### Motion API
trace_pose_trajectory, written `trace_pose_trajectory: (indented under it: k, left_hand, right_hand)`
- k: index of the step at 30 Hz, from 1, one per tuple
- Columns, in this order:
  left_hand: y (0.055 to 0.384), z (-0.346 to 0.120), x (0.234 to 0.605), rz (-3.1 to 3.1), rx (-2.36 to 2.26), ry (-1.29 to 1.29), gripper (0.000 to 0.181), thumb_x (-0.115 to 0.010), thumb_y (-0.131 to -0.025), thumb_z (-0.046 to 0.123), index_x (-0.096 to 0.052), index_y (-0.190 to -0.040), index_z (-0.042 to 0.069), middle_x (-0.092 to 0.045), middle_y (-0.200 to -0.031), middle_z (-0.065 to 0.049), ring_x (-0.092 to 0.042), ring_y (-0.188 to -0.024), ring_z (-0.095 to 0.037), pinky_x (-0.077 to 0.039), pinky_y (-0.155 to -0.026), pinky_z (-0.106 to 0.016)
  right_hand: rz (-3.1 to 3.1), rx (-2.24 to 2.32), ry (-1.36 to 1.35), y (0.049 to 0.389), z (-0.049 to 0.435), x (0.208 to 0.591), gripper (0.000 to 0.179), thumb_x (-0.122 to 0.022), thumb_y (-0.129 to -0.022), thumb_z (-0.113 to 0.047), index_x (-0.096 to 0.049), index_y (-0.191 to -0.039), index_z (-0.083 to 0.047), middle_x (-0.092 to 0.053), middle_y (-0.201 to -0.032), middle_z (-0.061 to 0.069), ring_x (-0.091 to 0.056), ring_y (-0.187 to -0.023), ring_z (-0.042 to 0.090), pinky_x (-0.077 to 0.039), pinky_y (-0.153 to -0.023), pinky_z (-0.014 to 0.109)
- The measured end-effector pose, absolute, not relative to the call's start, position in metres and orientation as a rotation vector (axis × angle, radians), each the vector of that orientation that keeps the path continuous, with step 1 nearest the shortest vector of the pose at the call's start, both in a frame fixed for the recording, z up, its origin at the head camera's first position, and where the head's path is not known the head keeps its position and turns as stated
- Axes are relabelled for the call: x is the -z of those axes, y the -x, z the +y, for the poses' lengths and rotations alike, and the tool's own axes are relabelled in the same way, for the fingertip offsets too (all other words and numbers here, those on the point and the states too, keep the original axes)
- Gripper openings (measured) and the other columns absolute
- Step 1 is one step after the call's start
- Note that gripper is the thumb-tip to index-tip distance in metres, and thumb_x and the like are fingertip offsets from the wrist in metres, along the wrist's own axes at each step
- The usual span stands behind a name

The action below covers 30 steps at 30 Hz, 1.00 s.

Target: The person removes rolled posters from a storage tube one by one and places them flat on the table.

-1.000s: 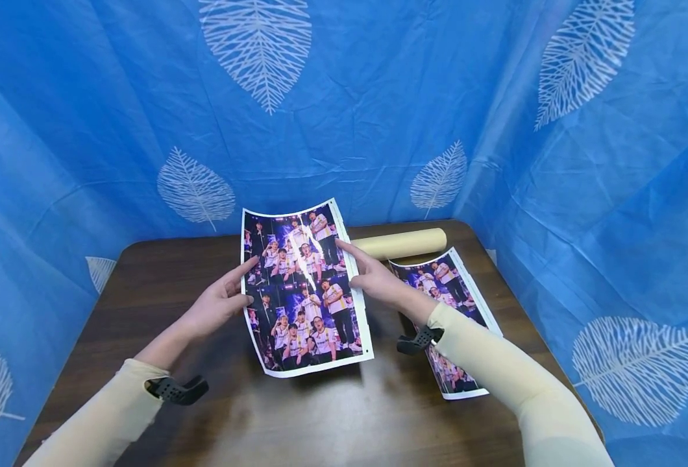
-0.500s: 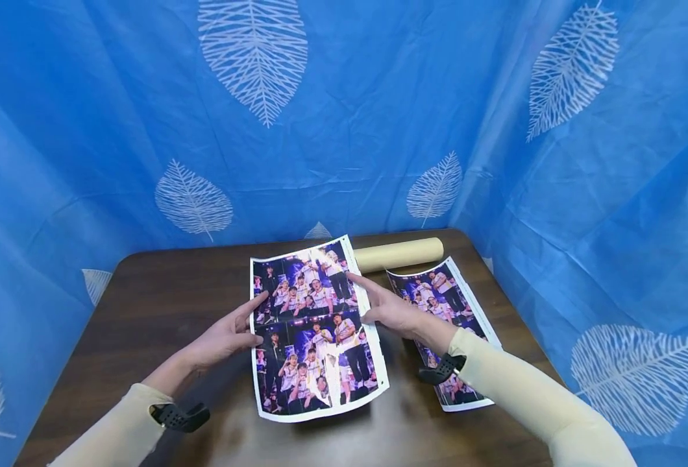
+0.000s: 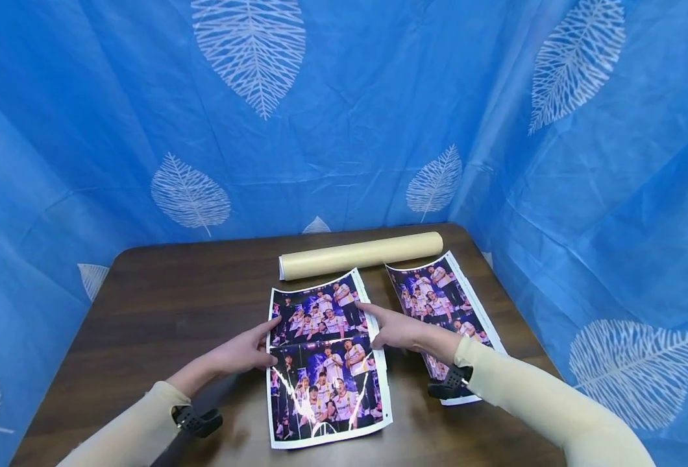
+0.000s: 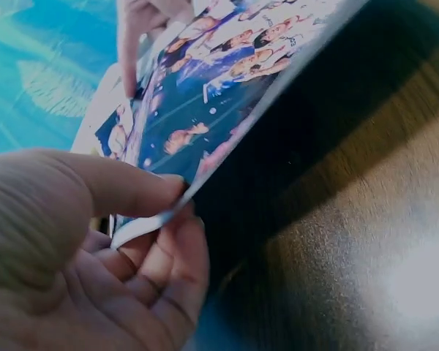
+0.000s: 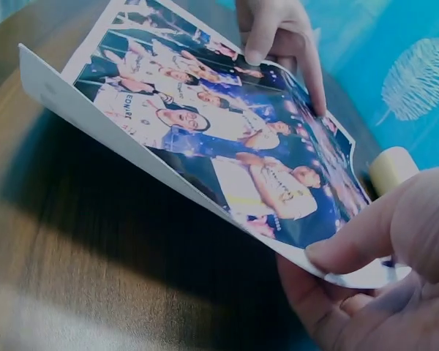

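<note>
A glossy photo print (image 3: 320,376) with two stacked group pictures and a white border is held by its long sides. My left hand (image 3: 245,350) pinches the left edge, thumb on top and fingers curled beneath, as the left wrist view shows (image 4: 124,241). On the opposite edge my right hand (image 3: 399,329) pinches the white margin between thumb and fingers (image 5: 336,292). In both wrist views the sheet's edge stands a little above the table, with a dark shadow under it. The print bows slightly along its length.
A second, similar print (image 3: 426,295) lies at the right, partly hidden under my right forearm. Behind both prints a cream paper roll (image 3: 361,255) lies across the brown wooden table (image 3: 163,311). Blue curtains (image 3: 350,130) with white leaf patterns enclose the back and sides.
Both hands have brought the held print down toward the table, nearer to me and slightly right. The roll's left end, hidden before, now shows. The second print stays in place.
</note>
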State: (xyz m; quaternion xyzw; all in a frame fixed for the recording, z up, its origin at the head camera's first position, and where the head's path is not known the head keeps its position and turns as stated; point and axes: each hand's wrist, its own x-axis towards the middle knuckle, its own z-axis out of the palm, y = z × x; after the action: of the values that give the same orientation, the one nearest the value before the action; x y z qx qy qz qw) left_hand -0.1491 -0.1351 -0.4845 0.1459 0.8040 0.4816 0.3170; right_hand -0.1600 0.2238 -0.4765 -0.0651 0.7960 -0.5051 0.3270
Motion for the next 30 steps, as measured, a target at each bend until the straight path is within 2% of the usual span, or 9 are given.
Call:
trace_pose_trajectory:
  k: [2,5,8,13,21,23,25,27,30]
  left_hand:
    - [0.149,-0.131,0.484,2.218,-1.152,-0.404,0.095,-0.076,-0.087,0.007,-0.018,-0.162,0.001,-0.057,-0.132,-0.023,-0.063,-0.092,-0.025,-0.053,-0.079,-0.043]
    - [0.150,-0.125,0.484,2.346,-0.982,-0.449,0.096,-0.080,-0.085,0.010,-0.022,-0.161,0.000,-0.051,-0.142,-0.029,-0.061,-0.111,-0.035,-0.051,-0.094,-0.050]
    - [0.151,-0.120,0.484,2.424,-0.846,-0.488,0.097,-0.082,-0.084,0.011,-0.024,-0.160,-0.002,-0.044,-0.149,-0.034,-0.051,-0.131,-0.045,-0.042,-0.107,-0.058]
    - [0.154,-0.112,0.483,2.471,-0.700,-0.479,0.096,-0.082,-0.084,0.012,-0.024,-0.160,-0.003,-0.045,-0.149,-0.034,-0.049,-0.133,-0.046,-0.042,-0.108,-0.058]
    - [0.157,-0.097,0.479,2.480,-0.573,-0.496,0.097,-0.084,-0.085,0.015,-0.024,-0.159,-0.005,-0.047,-0.148,-0.032,-0.051,-0.133,-0.045,-0.043,-0.108,-0.056]
    - [0.158,-0.094,0.479,2.482,-0.560,-0.489,0.097,-0.084,-0.085,0.015,-0.024,-0.159,-0.005,-0.048,-0.148,-0.031,-0.051,-0.132,-0.045,-0.043,-0.108,-0.056]
    - [0.159,-0.091,0.478,2.487,-0.545,-0.478,0.097,-0.084,-0.085,0.015,-0.024,-0.159,-0.004,-0.048,-0.148,-0.031,-0.051,-0.132,-0.045,-0.043,-0.107,-0.056]
    - [0.160,-0.088,0.479,2.492,-0.527,-0.466,0.097,-0.083,-0.085,0.015,-0.024,-0.159,-0.004,-0.048,-0.148,-0.031,-0.051,-0.133,-0.045,-0.043,-0.108,-0.056]
    - [0.160,-0.086,0.480,2.499,-0.492,-0.446,0.096,-0.083,-0.086,0.016,-0.025,-0.160,-0.002,-0.048,-0.148,-0.030,-0.051,-0.133,-0.045,-0.043,-0.107,-0.057]
  right_hand:
    - [2.147,1.236,0.177,0.161,0.222,0.478,0.104,-0.070,-0.077,0.016,-0.024,-0.164,-0.019,-0.050,-0.147,0.019,-0.065,-0.107,0.025,-0.053,-0.095,0.043]
    - [2.198,1.140,0.184,0.162,0.218,0.478,0.106,-0.071,-0.075,0.018,-0.024,-0.164,-0.017,-0.053,-0.143,0.019,-0.066,-0.092,0.022,-0.054,-0.078,0.038]
    - [2.228,1.067,0.172,0.162,0.213,0.478,0.108,-0.070,-0.075,0.019,-0.022,-0.165,-0.017,-0.056,-0.136,0.019,-0.061,-0.074,0.020,-0.051,-0.061,0.033]
    - [2.291,0.948,0.164,0.166,0.208,0.476,0.107,-0.068,-0.077,0.021,-0.019,-0.165,-0.014,-0.060,-0.121,0.020,-0.059,-0.063,0.018,-0.052,-0.054,0.032]
    - [2.397,0.591,0.271,0.171,0.204,0.473,0.099,-0.064,-0.082,0.018,-0.014,-0.164,-0.006,-0.050,-0.149,0.020,-0.044,-0.052,0.013,-0.043,-0.048,0.026]
    - [2.427,0.506,0.315,0.172,0.204,0.473,0.097,-0.063,-0.083,0.017,-0.012,-0.163,-0.002,-0.059,-0.137,0.022,-0.042,-0.050,0.013,-0.039,-0.046,0.025]
    - [2.455,0.434,0.338,0.172,0.204,0.473,0.095,-0.063,-0.083,0.015,-0.012,-0.162,0.000,-0.068,-0.112,0.020,-0.040,-0.050,0.013,-0.036,-0.045,0.025]
    - [2.470,0.391,0.341,0.172,0.204,0.473,0.094,-0.062,-0.085,0.014,-0.011,-0.162,0.001,-0.066,-0.086,0.015,-0.040,-0.049,0.014,-0.035,-0.045,0.026]
    - [2.473,0.354,0.331,0.172,0.203,0.474,0.092,-0.060,-0.087,0.014,-0.010,-0.163,0.000,-0.055,-0.068,0.007,-0.040,-0.048,0.013,-0.035,-0.044,0.025]
